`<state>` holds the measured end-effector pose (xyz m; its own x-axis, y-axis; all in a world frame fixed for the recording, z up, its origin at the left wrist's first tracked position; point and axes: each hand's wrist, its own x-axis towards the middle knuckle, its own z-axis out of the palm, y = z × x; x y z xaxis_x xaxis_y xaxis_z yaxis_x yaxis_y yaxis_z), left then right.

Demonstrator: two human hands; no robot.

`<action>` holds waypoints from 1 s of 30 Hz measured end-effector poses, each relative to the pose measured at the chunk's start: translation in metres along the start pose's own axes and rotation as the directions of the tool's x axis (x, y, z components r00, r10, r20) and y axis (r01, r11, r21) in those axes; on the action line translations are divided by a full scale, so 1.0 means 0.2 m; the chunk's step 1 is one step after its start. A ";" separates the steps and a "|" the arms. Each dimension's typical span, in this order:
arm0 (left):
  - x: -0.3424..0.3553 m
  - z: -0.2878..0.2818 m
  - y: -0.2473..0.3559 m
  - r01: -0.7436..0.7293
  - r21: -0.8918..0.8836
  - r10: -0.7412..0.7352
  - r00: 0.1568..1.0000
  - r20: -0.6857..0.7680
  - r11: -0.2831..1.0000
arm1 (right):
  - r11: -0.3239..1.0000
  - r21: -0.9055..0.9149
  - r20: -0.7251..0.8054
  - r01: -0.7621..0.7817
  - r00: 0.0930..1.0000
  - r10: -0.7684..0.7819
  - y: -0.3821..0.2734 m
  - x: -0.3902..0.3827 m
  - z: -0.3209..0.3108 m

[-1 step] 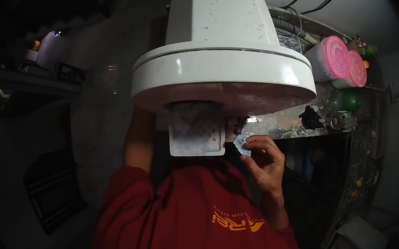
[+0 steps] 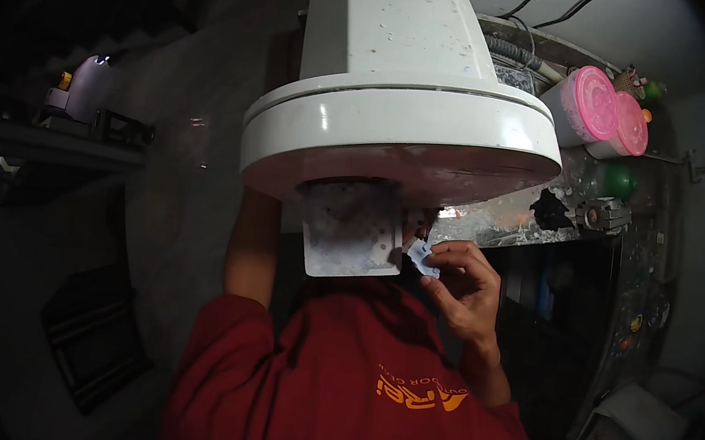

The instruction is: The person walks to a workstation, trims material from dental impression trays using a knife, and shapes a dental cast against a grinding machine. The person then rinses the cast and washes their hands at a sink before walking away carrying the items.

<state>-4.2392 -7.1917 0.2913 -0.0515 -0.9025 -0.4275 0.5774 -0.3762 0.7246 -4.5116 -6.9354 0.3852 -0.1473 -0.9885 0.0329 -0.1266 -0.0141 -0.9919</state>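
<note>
My right hand (image 2: pixel 469 292) pinches a small pale-blue piece (image 2: pixel 420 259) with a ragged edge between thumb and fingertips. It is held just right of a flat, stained, light-grey plate (image 2: pixel 353 254) that juts out below a white machine with a broad round housing (image 2: pixel 406 118). My left forearm (image 2: pixel 251 248) reaches up on the left of the plate and passes behind the housing, which hides the left hand. Something reddish shows in the narrow gap between plate and piece, too dark to make out.
Two white tubs with pink lids (image 2: pixel 594 104) stand on the bench at right. Near them lie a green round object (image 2: pixel 620 181), a black scrap (image 2: pixel 551 210) and a metal fitting (image 2: pixel 604 215). A ribbed hose (image 2: pixel 512 52) runs behind the machine. A dark rack (image 2: pixel 95 335) stands lower left.
My right hand has shifted slightly left, bringing the pale-blue piece nearer the plate and tilting it a little. The machine sits slightly farther right in the view.
</note>
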 end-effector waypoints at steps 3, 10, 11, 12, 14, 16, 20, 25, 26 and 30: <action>0.03 0.01 -0.05 0.037 0.034 -0.040 0.997 0.072 0.999 | 0.986 -0.127 -0.049 0.106 0.992 -0.113 -0.03 0.03 0.13; 0.18 0.05 -0.04 0.099 0.111 -0.118 0.976 0.185 0.989 | 0.895 -0.371 -0.059 0.248 0.955 -0.289 -0.06 0.08 0.25; 0.21 0.05 -0.05 0.100 0.121 -0.123 0.972 0.199 0.988 | 0.892 -0.382 -0.061 0.244 0.956 -0.288 -0.07 0.09 0.27; 0.23 0.05 -0.05 0.104 0.129 -0.129 0.970 0.206 0.986 | 0.897 -0.374 -0.053 0.234 0.961 -0.272 -0.07 0.10 0.29; 0.26 0.04 -0.06 0.096 0.143 -0.125 0.969 0.212 0.985 | 0.861 -0.433 -0.052 0.268 0.946 -0.321 -0.07 0.12 0.33; 0.26 0.01 -0.05 0.045 0.157 -0.076 0.977 0.200 0.987 | 0.840 -0.451 -0.023 0.301 0.937 -0.349 -0.06 0.15 0.38; 0.08 -0.10 0.03 -0.292 0.247 0.287 0.956 0.054 0.924 | 0.686 -0.616 0.014 0.388 0.876 -0.483 -0.03 0.22 0.45; -0.40 -0.24 0.05 -0.408 0.266 0.419 0.908 0.015 0.873 | 0.643 -0.649 0.045 0.407 0.864 -0.501 -0.02 0.28 0.51; -0.49 -0.25 0.05 -0.341 0.188 0.349 0.937 -0.011 0.921 | 0.640 -0.649 0.049 0.412 0.862 -0.505 -0.02 0.28 0.52; -0.63 -0.24 0.01 -0.205 0.115 0.207 0.978 -0.006 0.972 | 0.623 -0.674 0.035 0.397 0.860 -0.510 -0.03 0.28 0.55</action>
<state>-4.1922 -7.0690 0.3201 0.0741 -0.9595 -0.2719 0.4784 -0.2051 0.8539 -4.4112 -7.0071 0.3788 -0.0276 -0.8479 0.5294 -0.7989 -0.2996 -0.5215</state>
